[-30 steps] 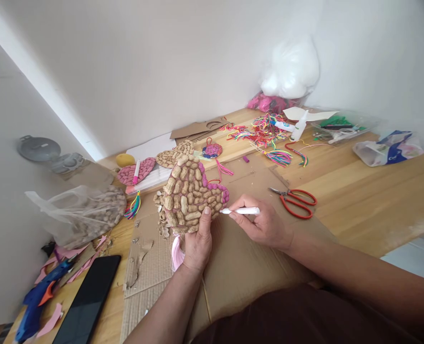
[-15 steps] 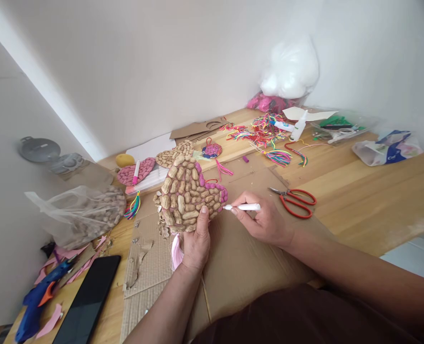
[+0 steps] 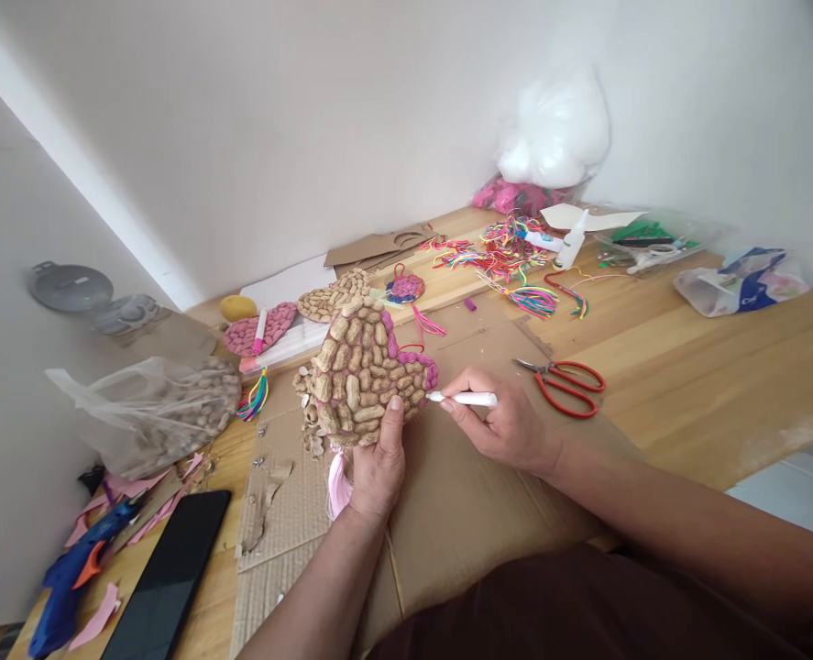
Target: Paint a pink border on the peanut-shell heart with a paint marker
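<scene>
My left hand (image 3: 380,463) grips a heart-shaped piece covered in peanuts (image 3: 361,385), thumb on its front and the other fingers behind it, out of sight. Most of its peanuts are bare tan; those along the upper right edge are coloured pink-purple. A pale pink tassel (image 3: 339,484) hangs below it. Between the fingertips of my right hand (image 3: 499,417) is a white marker pen (image 3: 471,399), its tip at the heart's right edge by the coloured peanuts. Cardboard (image 3: 475,495) lies under both hands.
Red-handled scissors (image 3: 571,387) lie right of my right hand. At the left are a black phone (image 3: 169,573), a blue glue gun (image 3: 69,587) and a plastic bag of peanuts (image 3: 179,412). Farther back are a pink peanut heart (image 3: 275,328), coloured threads (image 3: 509,247) and a glue bottle (image 3: 572,243).
The peanut heart has turned slightly and shifted a little to the right in my left hand. The marker tip stays by its right edge.
</scene>
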### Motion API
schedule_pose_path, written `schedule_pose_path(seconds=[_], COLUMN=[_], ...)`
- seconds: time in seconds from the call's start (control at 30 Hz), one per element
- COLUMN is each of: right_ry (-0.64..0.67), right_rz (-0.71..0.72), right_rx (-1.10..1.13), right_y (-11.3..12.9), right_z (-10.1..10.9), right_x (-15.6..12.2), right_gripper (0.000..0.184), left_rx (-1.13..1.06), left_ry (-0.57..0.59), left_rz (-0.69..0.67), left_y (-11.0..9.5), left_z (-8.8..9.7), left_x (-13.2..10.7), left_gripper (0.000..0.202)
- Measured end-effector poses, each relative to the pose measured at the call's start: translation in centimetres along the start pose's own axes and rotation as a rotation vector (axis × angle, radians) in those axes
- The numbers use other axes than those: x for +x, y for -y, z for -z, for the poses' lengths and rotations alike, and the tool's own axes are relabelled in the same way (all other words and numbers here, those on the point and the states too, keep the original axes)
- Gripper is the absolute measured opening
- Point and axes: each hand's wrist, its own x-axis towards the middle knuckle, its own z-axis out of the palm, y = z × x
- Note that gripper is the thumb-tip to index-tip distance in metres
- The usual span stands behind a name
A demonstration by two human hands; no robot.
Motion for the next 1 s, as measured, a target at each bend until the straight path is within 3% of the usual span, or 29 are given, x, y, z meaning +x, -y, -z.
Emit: schedule_pose_path(seconds=[0.53, 1.0], right_ry=[-0.036, 0.029], right_rz=[-0.131, -0.150], right_rx=[-0.035, 0.072], right_y=[0.01, 0.03], right_z=[0.50, 0.34], right_x=[0.47, 0.33], right_gripper=[0.009, 0.010], left_rx=[-0.001, 0.009], left_ry=[0.022, 0.020], left_rz=[-0.018, -0.016], left_y=[0.29, -0.06], left_z=[0.14, 0.21], left_x=[-0.03, -0.15], left_gripper=[0.058, 0.058])
